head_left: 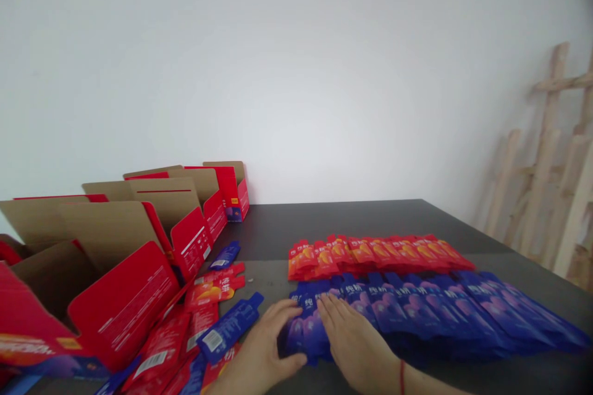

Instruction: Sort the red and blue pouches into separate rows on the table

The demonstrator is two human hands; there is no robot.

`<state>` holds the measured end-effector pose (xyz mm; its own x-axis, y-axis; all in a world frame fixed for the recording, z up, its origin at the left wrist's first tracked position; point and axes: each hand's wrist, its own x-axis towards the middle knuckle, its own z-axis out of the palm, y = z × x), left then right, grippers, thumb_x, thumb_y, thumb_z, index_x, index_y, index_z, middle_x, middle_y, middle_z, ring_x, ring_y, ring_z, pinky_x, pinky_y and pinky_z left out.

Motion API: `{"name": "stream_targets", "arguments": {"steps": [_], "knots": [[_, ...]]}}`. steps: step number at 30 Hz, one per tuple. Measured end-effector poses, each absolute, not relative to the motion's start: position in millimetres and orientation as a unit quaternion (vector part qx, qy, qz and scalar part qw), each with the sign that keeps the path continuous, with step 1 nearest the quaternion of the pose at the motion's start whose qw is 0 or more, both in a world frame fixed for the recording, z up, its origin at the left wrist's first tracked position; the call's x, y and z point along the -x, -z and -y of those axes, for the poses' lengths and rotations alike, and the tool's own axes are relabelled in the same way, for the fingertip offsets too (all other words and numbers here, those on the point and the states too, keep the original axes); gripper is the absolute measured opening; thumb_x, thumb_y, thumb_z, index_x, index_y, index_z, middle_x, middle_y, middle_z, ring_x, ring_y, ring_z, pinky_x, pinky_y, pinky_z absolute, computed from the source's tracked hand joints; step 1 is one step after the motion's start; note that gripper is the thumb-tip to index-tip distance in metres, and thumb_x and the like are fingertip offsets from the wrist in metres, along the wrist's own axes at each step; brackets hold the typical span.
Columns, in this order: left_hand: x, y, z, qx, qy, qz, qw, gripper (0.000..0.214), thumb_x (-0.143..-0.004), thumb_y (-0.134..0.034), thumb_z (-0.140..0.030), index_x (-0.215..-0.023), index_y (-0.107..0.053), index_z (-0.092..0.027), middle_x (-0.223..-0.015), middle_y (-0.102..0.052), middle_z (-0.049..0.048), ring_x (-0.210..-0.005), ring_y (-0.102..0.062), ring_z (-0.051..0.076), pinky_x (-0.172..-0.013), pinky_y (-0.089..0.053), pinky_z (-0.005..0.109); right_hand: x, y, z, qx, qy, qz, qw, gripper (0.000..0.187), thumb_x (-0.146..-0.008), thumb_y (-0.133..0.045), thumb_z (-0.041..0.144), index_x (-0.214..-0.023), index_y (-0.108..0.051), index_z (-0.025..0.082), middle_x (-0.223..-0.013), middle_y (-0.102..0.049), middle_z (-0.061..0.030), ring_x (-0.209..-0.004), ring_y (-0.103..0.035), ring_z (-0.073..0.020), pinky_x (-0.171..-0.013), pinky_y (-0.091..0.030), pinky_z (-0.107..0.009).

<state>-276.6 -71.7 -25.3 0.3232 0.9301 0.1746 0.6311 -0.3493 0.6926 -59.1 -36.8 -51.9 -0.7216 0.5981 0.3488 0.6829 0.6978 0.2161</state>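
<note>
Blue pouches (407, 315) with purple fruit prints lie overlapped in a long row on the dark table. At the row's left end is my left hand (266, 349), its thumb and fingers spread in a curve beside the pouch edges. My right hand (354, 342) rests palm down across the blue pouches near that same end, fingers straight and lying flat. Behind runs a matching row of red pouches (370, 253) with orange fruit prints. A loose blue pouch (231, 327) lies back side up just left of my left hand.
Several open red cardboard boxes (125, 302) stand in a line along the left, flaps raised. Between them and my left hand is a loose heap of red pouches (162, 339) mixed with blue ones. A white wall (306, 74) rises behind the table (333, 216); a wooden rack (546, 179) stands at right.
</note>
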Motion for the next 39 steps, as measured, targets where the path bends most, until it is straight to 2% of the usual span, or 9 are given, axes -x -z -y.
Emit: {"name": "stream_targets", "arguments": {"steps": [3, 9, 14, 16, 20, 25, 27, 32, 39], "knots": [[275.0, 25.7, 76.1, -0.792, -0.223, -0.518, 0.233, 0.083, -0.057, -0.082, -0.036, -0.133, -0.049, -0.031, -0.147, -0.037, 0.0086, -0.133, -0.035, 0.032, -0.111, -0.028, 0.049, 49.3, 44.8, 41.1, 0.362, 0.089, 0.918, 0.136, 0.057, -0.087, -0.052, 0.038, -0.135, -0.049, 0.006, -0.137, -0.049, -0.0225, -0.125, -0.048, -0.0335, -0.100, -0.045, -0.044], [257.0, 30.2, 75.0, -0.765, -0.223, -0.571, 0.198, 0.079, -0.062, -0.078, -0.028, -0.134, -0.047, -0.028, -0.140, -0.044, 0.0092, -0.125, -0.046, 0.028, -0.106, -0.037, 0.041, 40.4, 33.9, 46.1, 0.370, 0.018, 0.920, 0.127, 0.066, -0.086, -0.056, 0.051, -0.139, -0.045, 0.013, -0.143, -0.042, -0.0209, -0.130, -0.042, -0.0356, -0.105, -0.037, -0.050], [256.3, 29.2, 75.8, -0.758, -0.198, -0.591, 0.193, 0.083, -0.060, -0.080, -0.031, -0.135, -0.045, -0.028, -0.141, -0.041, 0.0108, -0.124, -0.047, 0.031, -0.104, -0.038, 0.043, 35.8, 22.0, 44.8, 0.373, 0.012, 0.916, 0.143, 0.067, -0.084, -0.059, 0.052, -0.139, -0.045, 0.017, -0.143, -0.045, -0.0172, -0.129, -0.043, -0.0336, -0.105, -0.037, -0.050], [259.9, 24.5, 77.4, -0.760, -0.200, -0.587, 0.194, 0.080, -0.060, -0.081, -0.034, -0.132, -0.048, -0.028, -0.136, -0.046, 0.0099, -0.120, -0.050, 0.030, -0.101, -0.041, 0.041, 29.2, 14.8, 40.0, 0.394, 0.027, 0.906, 0.151, 0.065, -0.084, -0.061, 0.049, -0.138, -0.046, 0.017, -0.141, -0.047, -0.0167, -0.128, -0.045, -0.0331, -0.104, -0.039, -0.051], [263.7, 14.9, 79.6, -0.769, -0.226, -0.570, 0.183, 0.072, -0.061, -0.080, -0.034, -0.127, -0.054, -0.028, -0.127, -0.052, 0.0072, -0.112, -0.055, 0.027, -0.098, -0.044, 0.039, 10.4, 15.1, 30.3, 0.454, 0.066, 0.877, 0.145, 0.060, -0.081, -0.066, 0.044, -0.130, -0.055, 0.011, -0.136, -0.050, -0.0231, -0.123, -0.050, -0.0373, -0.099, -0.044, -0.054], [258.8, 18.4, 80.9, -0.810, -0.221, -0.521, 0.155, 0.073, -0.067, -0.078, -0.034, -0.134, -0.047, -0.036, -0.145, -0.041, 0.0043, -0.130, -0.039, 0.030, -0.108, -0.034, 0.047, -5.5, 41.2, 38.4, 0.462, 0.083, 0.872, 0.137, 0.058, -0.082, -0.064, 0.045, -0.129, -0.056, 0.012, -0.134, -0.052, -0.0212, -0.122, -0.052, -0.0361, -0.098, -0.046, -0.052], [253.6, 20.9, 81.8, -0.827, -0.218, -0.500, 0.137, 0.069, -0.073, -0.073, -0.032, -0.135, -0.044, -0.038, -0.146, -0.041, 0.0029, -0.130, -0.040, 0.029, -0.108, -0.034, 0.049, -7.8, 45.8, 45.4, 0.448, 0.083, 0.879, 0.142, 0.060, -0.082, -0.064, 0.044, -0.131, -0.054, 0.012, -0.137, -0.050, -0.0199, -0.124, -0.050, -0.0344, -0.100, -0.045, -0.049], [236.3, 13.1, 83.2, -0.856, -0.216, -0.461, 0.094, 0.039, -0.084, -0.062, -0.023, -0.122, -0.058, -0.030, -0.131, -0.056, 0.0039, -0.119, -0.051, 0.025, -0.104, -0.038, 0.046, -12.1, 29.7, 48.5, 0.427, 0.064, 0.891, 0.143, 0.057, -0.084, -0.062, 0.039, -0.133, -0.052, 0.011, -0.136, -0.052, -0.0180, -0.123, -0.051, -0.0315, -0.101, -0.045, -0.047], [218.0, 0.6, 77.6, -0.867, -0.194, -0.450, 0.093, 0.032, -0.084, -0.058, -0.017, -0.114, -0.061, -0.025, -0.116, -0.064, 0.0043, -0.107, -0.055, 0.024, -0.098, -0.041, 0.043, -19.6, 20.9, 40.5, 0.492, 0.054, 0.860, 0.125, 0.051, -0.086, -0.059, 0.042, -0.129, -0.056, 0.015, -0.135, -0.054, -0.0156, -0.124, -0.049, -0.0365, -0.097, -0.044, -0.056]]}}
